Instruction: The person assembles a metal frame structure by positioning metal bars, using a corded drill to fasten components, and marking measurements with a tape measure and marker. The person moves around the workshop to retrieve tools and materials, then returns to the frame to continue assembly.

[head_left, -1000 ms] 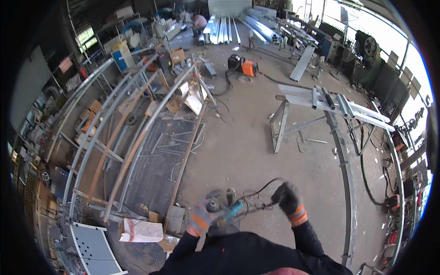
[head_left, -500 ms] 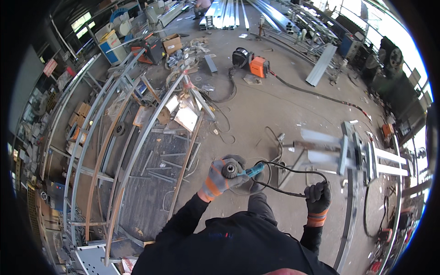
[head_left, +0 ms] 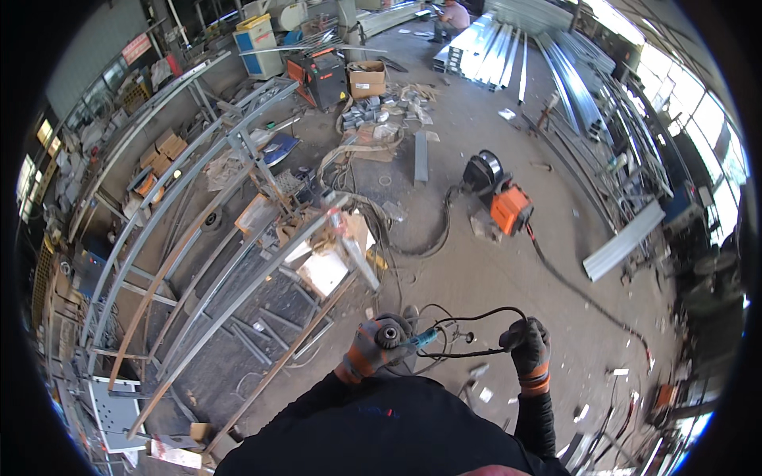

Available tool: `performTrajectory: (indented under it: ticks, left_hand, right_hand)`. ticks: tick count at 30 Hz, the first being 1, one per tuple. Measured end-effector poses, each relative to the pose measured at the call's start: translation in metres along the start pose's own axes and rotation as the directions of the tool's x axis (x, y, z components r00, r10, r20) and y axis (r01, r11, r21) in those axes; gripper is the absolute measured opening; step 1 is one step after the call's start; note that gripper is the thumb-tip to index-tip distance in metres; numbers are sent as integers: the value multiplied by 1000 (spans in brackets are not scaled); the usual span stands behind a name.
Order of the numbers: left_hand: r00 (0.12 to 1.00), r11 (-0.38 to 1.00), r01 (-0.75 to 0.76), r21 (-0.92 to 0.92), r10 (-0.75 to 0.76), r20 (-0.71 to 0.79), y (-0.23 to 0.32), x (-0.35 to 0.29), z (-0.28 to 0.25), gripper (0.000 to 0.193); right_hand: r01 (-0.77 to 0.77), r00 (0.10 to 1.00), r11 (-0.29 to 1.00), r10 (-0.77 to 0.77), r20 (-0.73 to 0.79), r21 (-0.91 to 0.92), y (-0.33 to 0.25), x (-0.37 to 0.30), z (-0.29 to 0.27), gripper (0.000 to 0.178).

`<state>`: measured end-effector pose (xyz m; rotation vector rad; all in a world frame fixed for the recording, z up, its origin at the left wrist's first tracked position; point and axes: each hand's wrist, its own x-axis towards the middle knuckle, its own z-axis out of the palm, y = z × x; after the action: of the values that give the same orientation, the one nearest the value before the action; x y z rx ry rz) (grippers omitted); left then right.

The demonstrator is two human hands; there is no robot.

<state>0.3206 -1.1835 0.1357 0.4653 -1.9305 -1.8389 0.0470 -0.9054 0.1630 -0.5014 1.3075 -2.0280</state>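
My left hand (head_left: 367, 353), in a grey and orange work glove, is wrapped round a teal power drill (head_left: 426, 337). The drill's dark round chuck faces up beside the fingers; whether a bit is fitted is too small to tell. Off to the right, my right hand (head_left: 529, 347) wears the same kind of glove and is closed on the black power cord (head_left: 468, 355). Between the two hands the cord hangs in loose loops in front of my body, above the concrete floor.
Long curved metal frames (head_left: 190, 317) fill the left side. Ahead are an orange welding wire feeder (head_left: 512, 210) with a hose trailing right, a grey metal channel (head_left: 625, 239), a cardboard box (head_left: 367, 79) and stacked steel profiles (head_left: 496, 54). A person (head_left: 453, 17) crouches far off.
My view has turned left and forward, so the wire feeder and curved frames appear nearer. The metal stand on the right has mostly left view. Both hands keep their holds.
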Motion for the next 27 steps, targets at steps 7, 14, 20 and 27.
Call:
performTrajectory:
  ticks: [7, 14, 20, 27]
  left_hand:
    - [984, 953, -173, 249, 179, -2, -74, 397, -83, 41]
    - [973, 957, -200, 211, 219, -68, -45, 742, -193, 32]
    - [968, 963, -24, 268, 90, -235, -122, 992, -316, 33]
    - [834, 913, 154, 377, 85, -545, -95, 1198, -476, 31]
  right_hand:
    - [-87, 996, 861, 81, -34, -500, 0, 395, 22, 33]
    - [109, 993, 820, -65, 99, -562, 3, 760, 52, 34]
    - [-24, 955, 955, 109, 276, -295, 82, 1152, 97, 31]
    - [-17, 525, 861, 440, 728, -508, 97, 1521, 314, 29]
